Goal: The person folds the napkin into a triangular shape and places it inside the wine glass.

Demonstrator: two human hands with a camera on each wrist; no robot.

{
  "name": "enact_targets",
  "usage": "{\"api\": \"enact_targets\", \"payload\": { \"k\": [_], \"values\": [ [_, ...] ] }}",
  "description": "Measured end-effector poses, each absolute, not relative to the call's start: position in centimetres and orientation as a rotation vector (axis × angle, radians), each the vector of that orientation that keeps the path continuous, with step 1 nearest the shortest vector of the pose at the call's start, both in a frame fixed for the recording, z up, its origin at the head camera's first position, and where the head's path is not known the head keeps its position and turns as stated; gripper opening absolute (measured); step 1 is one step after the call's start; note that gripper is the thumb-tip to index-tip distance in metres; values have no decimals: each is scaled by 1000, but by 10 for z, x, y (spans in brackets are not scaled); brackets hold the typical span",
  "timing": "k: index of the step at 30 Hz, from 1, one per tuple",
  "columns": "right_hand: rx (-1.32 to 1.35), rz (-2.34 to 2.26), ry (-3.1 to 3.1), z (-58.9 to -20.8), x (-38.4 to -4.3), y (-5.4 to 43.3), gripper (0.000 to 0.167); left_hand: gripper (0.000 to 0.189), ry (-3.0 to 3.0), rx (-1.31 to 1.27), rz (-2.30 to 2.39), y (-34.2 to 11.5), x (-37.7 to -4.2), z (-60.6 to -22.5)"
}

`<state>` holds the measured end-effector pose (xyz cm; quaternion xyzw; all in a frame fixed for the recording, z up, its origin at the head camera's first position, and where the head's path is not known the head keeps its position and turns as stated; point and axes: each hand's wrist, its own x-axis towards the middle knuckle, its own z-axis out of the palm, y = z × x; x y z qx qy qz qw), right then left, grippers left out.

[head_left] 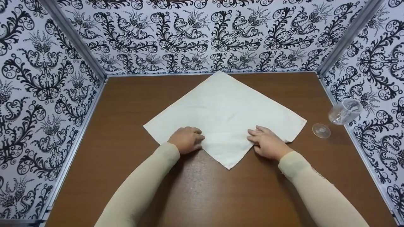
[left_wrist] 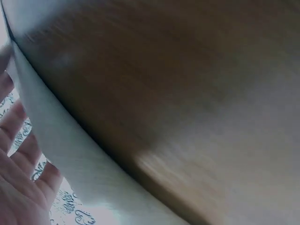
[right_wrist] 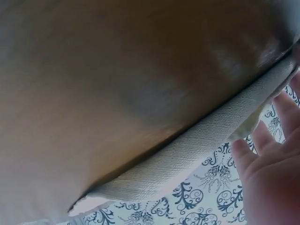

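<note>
A white cloth point(head_left: 221, 107) lies spread on the brown table, one corner at the back and another pointing toward me between the hands. My left hand point(head_left: 187, 139) rests on its near left edge, fingers pointing inward. Opposite it, my right hand point(head_left: 267, 143) touches the near right edge with fingers spread. The left wrist view shows the left fingers point(left_wrist: 26, 154) fairly straight beside the cloth's edge point(left_wrist: 79, 154). Similarly, the right fingers point(right_wrist: 265, 138) extend along the cloth's edge point(right_wrist: 173, 152) in the right wrist view. The fingertips are partly hidden in both wrist views.
To the right of the cloth, a clear stemmed glass point(head_left: 344, 112) stands on the table point(head_left: 202, 195) near the right wall. Panels with black floral scrolls point(head_left: 195, 34) enclose the table at the back and both sides, joined by metal-coloured frame bars point(head_left: 350, 36).
</note>
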<state>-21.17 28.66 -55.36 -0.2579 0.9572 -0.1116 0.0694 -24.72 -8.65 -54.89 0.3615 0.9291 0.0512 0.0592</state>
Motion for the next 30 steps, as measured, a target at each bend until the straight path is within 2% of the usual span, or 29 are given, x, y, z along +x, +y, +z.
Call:
{"api": "enact_targets", "payload": {
  "k": [5, 13, 20, 30],
  "values": [
    [-790, -264, 2852, -553, -212, 286, 43, 45, 2777, 1049, 125, -90, -247, -548],
    [-780, -283, 2804, -551, -207, 288, 42, 37, 2780, 1042, 164, -91, -243, -548],
    [-774, -341, 2923, -547, -214, 286, 32, 34, 2802, 947, 240, -91, -249, -546],
    [-509, -490, 3102, -549, -243, 278, 31, 24, 3005, 651, 223, -82, -270, -553]
  ]
}}
